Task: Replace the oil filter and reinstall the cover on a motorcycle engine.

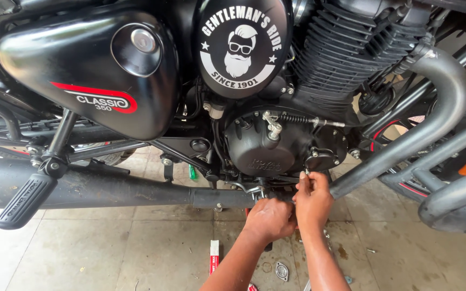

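Work point: the underside of the black engine case, lower centre of the frame, just above the exhaust pipe.
Right hand: raised to the lower edge of the case; the fingertips are pinched on a small metal part, too small to be named.
Left hand: curled shut just below the case, touching the right hand; what is inside the fist cannot be told.
Step in hand: a small fitting under the case is judged to be worked by finger, loosened or tightened cannot be told.
Next move: a steady pinch and careful turning are called for, so the part is not dropped.
Floor: a small metal plate and a red and white box are seen, lower centre.
Footrest: lower left.
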